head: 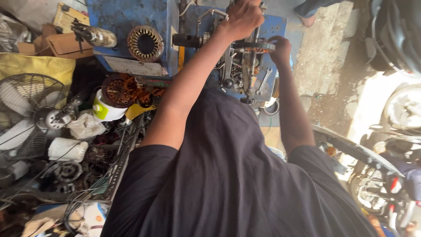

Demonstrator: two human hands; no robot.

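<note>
Left hand [242, 17] closed over the upper part of the metal winding rig [245, 66], fingers wrapped around something at its top, exact piece hidden by the knuckles. Right hand [280, 50] curled around the edge of the round stator disc [256, 47] mounted on that rig, holding it from the right side. Both arms stretched forward over a dark shirt [228, 175].

Far left: wire-caged fan [26, 114] lying tilted, a yellow sack [35, 66] just behind it. Below the fan, a white plastic housing [66, 149] and a heap of motor parts [92, 162] with loose wire. Further up, cardboard boxes [66, 41] and a plastic-wrapped cylinder [94, 35] resting at the edge of the blue tabletop [127, 22]. On that surface, a ring-shaped stator core [144, 43] with brown windings, standing near the front edge. Beneath it, a copper-wound stator [118, 90] beside a white and green container [105, 109].

Centre: rig bolted upright against a blue panel [276, 26], disc held level near its top.

Right: rough concrete ground [324, 57], then parts of a motorcycle [386, 175] along the edge, well apart from the hands.
</note>
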